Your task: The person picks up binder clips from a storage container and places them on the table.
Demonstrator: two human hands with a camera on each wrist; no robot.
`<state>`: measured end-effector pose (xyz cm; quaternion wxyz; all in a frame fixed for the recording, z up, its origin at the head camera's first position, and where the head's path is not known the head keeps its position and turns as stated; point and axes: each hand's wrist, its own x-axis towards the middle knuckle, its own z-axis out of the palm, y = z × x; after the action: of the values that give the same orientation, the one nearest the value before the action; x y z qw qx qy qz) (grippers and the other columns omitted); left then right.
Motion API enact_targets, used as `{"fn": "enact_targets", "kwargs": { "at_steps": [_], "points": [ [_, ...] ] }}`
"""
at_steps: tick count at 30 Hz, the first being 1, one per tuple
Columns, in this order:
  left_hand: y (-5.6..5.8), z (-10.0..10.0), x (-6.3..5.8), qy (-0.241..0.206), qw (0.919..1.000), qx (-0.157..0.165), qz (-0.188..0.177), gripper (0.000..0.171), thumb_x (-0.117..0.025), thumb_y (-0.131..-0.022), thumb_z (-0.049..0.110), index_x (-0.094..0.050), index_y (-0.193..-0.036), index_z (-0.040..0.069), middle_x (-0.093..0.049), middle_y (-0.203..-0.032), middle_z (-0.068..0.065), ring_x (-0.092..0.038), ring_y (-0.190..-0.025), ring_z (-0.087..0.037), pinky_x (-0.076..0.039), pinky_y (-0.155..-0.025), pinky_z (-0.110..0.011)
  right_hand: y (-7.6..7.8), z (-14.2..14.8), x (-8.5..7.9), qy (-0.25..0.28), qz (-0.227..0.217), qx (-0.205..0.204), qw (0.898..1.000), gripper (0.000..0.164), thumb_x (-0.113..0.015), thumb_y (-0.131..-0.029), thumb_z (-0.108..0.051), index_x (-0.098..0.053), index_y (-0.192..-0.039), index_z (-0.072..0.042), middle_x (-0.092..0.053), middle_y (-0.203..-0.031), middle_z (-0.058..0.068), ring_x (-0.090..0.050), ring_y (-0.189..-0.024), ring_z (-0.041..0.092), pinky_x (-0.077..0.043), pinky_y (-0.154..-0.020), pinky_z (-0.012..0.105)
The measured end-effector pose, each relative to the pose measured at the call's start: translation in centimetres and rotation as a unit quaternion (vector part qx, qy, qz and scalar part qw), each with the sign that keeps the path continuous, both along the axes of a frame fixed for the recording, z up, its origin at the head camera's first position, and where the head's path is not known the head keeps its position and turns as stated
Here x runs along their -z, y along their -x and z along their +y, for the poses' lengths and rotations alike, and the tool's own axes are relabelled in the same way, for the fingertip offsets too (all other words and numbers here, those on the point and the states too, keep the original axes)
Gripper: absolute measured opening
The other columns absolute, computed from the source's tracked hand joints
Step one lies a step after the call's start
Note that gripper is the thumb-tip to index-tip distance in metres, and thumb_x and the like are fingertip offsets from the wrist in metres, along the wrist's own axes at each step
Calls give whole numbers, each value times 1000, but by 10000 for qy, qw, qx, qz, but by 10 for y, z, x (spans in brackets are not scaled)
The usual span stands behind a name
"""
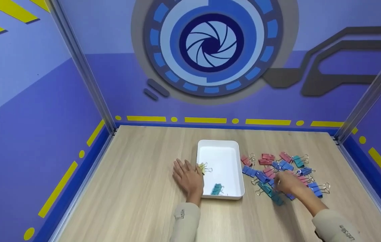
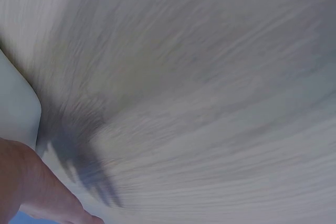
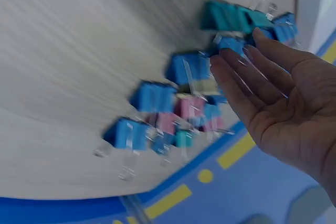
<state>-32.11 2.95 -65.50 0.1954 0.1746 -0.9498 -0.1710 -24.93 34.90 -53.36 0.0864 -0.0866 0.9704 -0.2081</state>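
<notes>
My left hand point(image 1: 188, 178) rests along the left wall of a white tray point(image 1: 222, 153), fingers extended and the thumb side at the rim. In the left wrist view, part of the left hand point(image 2: 44, 190) shows beside the tray's corner point(image 2: 18, 103). A yellow binder clip point(image 1: 202, 168) and a teal binder clip point(image 1: 216, 189) lie inside the tray. My right hand point(image 1: 289, 183) is over a pile of binder clips. In the right wrist view its fingers point(image 3: 236, 80) are slightly bent, with fingertips right by a blue binder clip point(image 3: 229, 44) and teal binder clips point(image 3: 226, 17).
Several red, blue and teal binder clips, such as a red one point(image 1: 267, 157) and a blue one point(image 1: 316, 189), lie right of the tray on the wooden table point(image 1: 143, 174). Printed blue panels point(image 1: 116, 80) and metal posts point(image 1: 86, 74) enclose the table's back and sides.
</notes>
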Motion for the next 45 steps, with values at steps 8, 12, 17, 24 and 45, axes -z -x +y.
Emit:
{"fn": "enact_targets", "kwargs": {
  "at_steps": [8,12,17,24,45],
  "points": [
    [-2,1,-2,34,10000,-2,-39,59,-48,-105,46,-52,-149,7,-36,-164,-20,-29,-155,-37,-28,-124,-56,19,-55,-14,609,1053,-497,9913,5,-72,-89,1,-76,-87,3,-74,-78,13,-63,-65,15,-62,-65,39],
    [-3,5,-1,123,9999,-1,-24,59,-49,-104,47,-53,-148,8,-37,-163,-20,-30,-155,-36,-29,-124,-56,13,-99,16,1272,1408,-480,9807,10,-71,-93,-4,-78,-87,1,-75,-75,11,-58,-61,6,-55,-56,23],
    [-3,10,1,190,9998,2,30,59,-50,-104,47,-53,-148,8,-38,-163,-19,-30,-155,-35,-29,-124,-55,2,-146,58,1551,1441,-407,9765,16,-74,-93,-13,-76,-83,-2,-69,-68,3,-49,-58,1,-42,-50,17],
    [-4,14,2,-29,9999,105,79,59,-51,-104,45,-50,-151,10,-35,-165,-17,-24,-158,-34,-20,-128,-54,-3,-167,72,996,1260,308,9865,12,-81,-85,-6,-75,-90,3,-74,-80,9,-63,-70,14,-57,-62,36],
    [1,5,0,-380,9983,-114,431,60,-59,-101,44,-48,-153,17,-33,-167,-11,-20,-158,-40,-13,-123,-72,11,-166,62,938,877,-222,9915,18,-72,-78,16,-80,-90,5,-78,-88,15,-68,-77,19,-61,-75,48]
  ]
}}
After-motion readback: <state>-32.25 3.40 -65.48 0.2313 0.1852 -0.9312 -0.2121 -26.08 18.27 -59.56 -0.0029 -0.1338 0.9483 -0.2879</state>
